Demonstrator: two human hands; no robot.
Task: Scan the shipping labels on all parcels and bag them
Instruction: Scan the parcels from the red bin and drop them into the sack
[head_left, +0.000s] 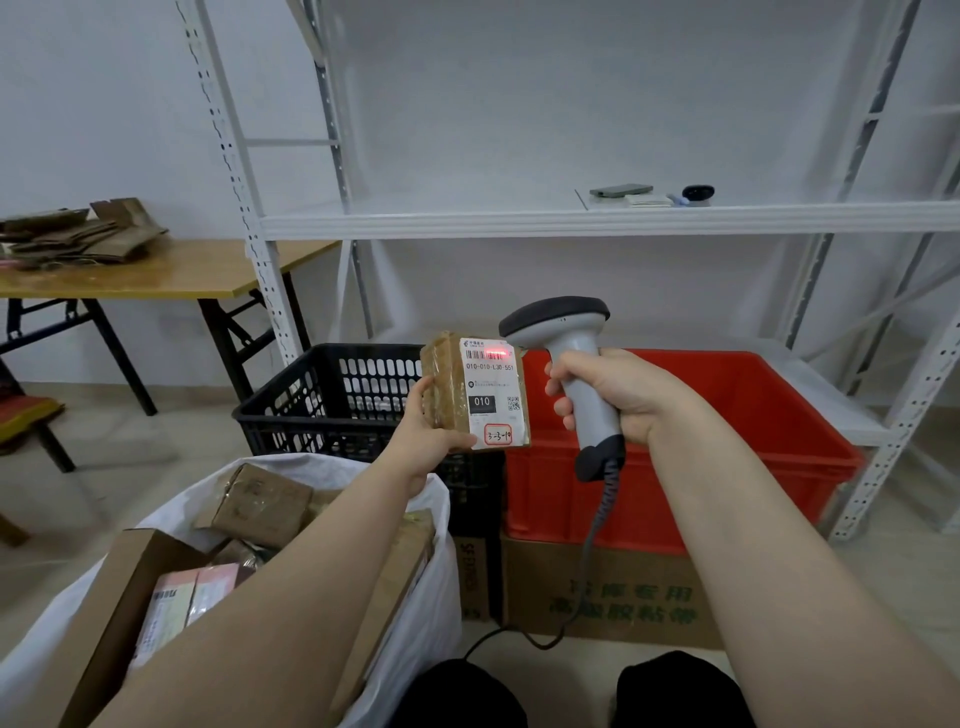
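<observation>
**Scanning a parcel label**

My left hand (434, 426) grips the taped brown parcel (475, 392) upright above the black crate (311, 405). My right hand (618, 395) clutches the barcode scanner (569, 358), its red line across the shipping label (491, 389). Parcels fill the white bag (415, 597) below.

so left hand (431, 422) grips a small brown parcel (448, 387) at its lower corner, shipping label (491, 389) facing the camera. right hand (621, 397) is wrapped round the grey handle of a barcode scanner (569, 345), its head just beside the parcel's top right corner, and a red scan line (496, 355) sits right on the barcode. curly cable hangs off the handle. behind are a black crate (322, 400) and a red bin (737, 415) side by side, the bin on a cardboard box (597, 592). white bag (415, 613) lower left has brown parcels in it. the shelf (519, 222) holds what looks like a phone (621, 189)
</observation>
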